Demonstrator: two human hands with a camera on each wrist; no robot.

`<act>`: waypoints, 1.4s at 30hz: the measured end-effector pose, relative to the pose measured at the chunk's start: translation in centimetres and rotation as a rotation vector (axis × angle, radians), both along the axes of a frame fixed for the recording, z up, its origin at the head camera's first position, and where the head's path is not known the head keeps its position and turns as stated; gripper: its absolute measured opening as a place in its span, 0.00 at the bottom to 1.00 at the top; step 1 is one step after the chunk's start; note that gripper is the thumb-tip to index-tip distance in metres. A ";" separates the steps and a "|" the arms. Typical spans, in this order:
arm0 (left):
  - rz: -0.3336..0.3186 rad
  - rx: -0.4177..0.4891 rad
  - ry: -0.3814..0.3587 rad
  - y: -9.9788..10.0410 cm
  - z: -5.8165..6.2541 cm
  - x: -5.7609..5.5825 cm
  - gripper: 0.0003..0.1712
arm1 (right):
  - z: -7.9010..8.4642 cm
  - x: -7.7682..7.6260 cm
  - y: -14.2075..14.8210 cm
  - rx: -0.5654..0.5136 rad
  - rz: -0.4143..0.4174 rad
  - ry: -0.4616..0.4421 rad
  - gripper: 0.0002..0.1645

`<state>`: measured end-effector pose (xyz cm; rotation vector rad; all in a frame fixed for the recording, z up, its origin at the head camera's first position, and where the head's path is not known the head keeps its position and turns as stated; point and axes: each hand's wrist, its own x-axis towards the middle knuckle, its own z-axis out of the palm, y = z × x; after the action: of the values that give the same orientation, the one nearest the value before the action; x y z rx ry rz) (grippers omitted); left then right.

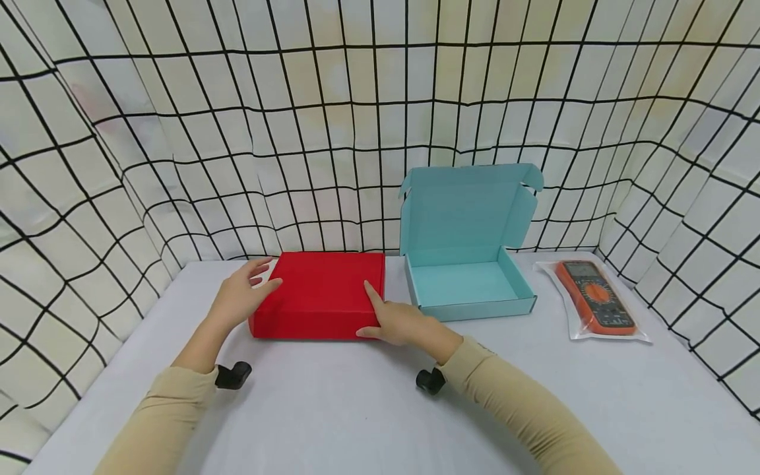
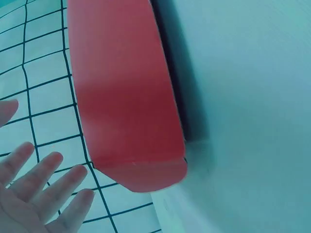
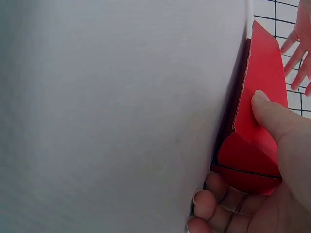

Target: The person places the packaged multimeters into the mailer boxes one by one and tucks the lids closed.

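A closed red cardboard box (image 1: 323, 290) sits on the white table, left of centre. My right hand (image 1: 400, 322) grips its right front corner. In the right wrist view the thumb (image 3: 272, 114) lies on the box's front face, while the other fingers (image 3: 206, 204) curl around its end. Beside the box's left end is my left hand (image 1: 240, 297); the left wrist view shows its spread fingers (image 2: 58, 187) apart from the red cardboard. To the right, a light blue cardboard box (image 1: 472, 310) stands with its lid raised.
An orange and black multimeter (image 1: 596, 297) in a clear plastic bag lies on the right of the table (image 1: 332, 409). White cloth walls with a black grid (image 1: 332, 132) rise behind and on both sides. Both wrists carry small black cameras.
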<state>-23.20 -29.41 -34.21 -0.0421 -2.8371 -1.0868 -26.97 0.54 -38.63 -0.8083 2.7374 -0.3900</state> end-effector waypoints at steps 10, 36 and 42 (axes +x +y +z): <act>0.088 -0.126 -0.137 -1.2 -0.8 0.7 0.44 | -0.2 0.1 0.1 0.002 -0.007 -0.018 0.62; -0.076 -0.158 -0.376 -2.7 -0.6 0.7 0.35 | 0.3 -0.5 0.5 -0.061 0.015 -0.121 0.67; -0.110 -0.139 -0.404 -2.6 -0.1 0.6 0.38 | 0.6 -0.6 0.6 -0.064 0.014 -0.139 0.67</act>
<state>-22.62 -32.05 -34.26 0.0130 -3.3041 -1.0150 -27.61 1.18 -38.05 -0.7847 2.6014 -0.5140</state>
